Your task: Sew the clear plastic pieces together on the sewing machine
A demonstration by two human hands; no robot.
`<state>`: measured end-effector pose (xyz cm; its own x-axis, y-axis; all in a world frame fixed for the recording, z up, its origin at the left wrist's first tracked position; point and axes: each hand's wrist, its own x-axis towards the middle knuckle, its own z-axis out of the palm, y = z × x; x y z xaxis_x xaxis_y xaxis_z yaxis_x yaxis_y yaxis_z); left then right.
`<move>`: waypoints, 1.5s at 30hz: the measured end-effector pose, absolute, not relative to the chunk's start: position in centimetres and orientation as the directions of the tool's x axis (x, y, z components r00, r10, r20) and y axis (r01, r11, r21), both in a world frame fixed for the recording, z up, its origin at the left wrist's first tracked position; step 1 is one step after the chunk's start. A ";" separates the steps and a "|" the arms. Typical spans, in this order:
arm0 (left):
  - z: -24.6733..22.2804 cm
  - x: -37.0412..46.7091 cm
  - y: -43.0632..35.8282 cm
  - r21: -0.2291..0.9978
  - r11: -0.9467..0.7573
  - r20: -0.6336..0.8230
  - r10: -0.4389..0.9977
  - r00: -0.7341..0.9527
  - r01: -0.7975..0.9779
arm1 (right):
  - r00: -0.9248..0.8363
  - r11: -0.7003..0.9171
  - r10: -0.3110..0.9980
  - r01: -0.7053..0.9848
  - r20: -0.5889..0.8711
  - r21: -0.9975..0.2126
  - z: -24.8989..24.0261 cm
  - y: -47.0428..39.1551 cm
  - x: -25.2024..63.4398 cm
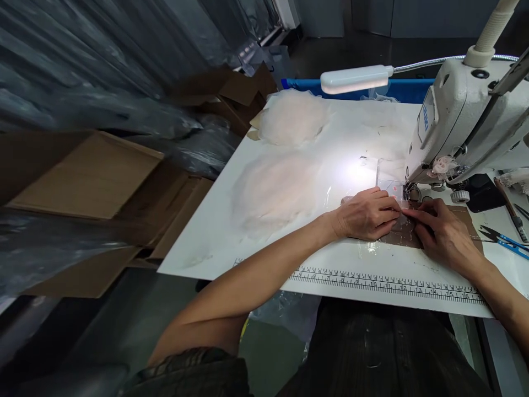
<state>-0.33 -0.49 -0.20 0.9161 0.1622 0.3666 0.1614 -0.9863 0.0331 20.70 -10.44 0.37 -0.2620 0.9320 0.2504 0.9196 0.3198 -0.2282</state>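
Just in front of the needle area of a white sewing machine [430, 121], my two hands meet at the fingertips. My left hand [370, 214] is closed, its fingers bent together over a brown plate [407, 238] on the table. From the other side my right hand [442, 229] pinches with thumb and forefinger close to the left fingertips. What they grip is too small and pale to make out. Beyond the left fingers lies a clear plate with red marks [390, 187], next to the presser foot, which is partly hidden.
Sheer pale pink fabric lies in a near pile [276, 193] and a far pile [293, 116] on the white table [198, 248]. Blue-handled snips [506, 241] rest at the right. A lamp [355, 79] hangs above; a ruler strip [372, 284] lines the front edge. Cardboard boxes [91, 176] stand left.
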 end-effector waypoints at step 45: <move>0.5 -0.5 -1.6 -0.069 -0.974 0.361 0.178 0.915 0.217 | -0.336 0.366 0.918 0.922 0.212 -0.126 1.1 -10.4 20.2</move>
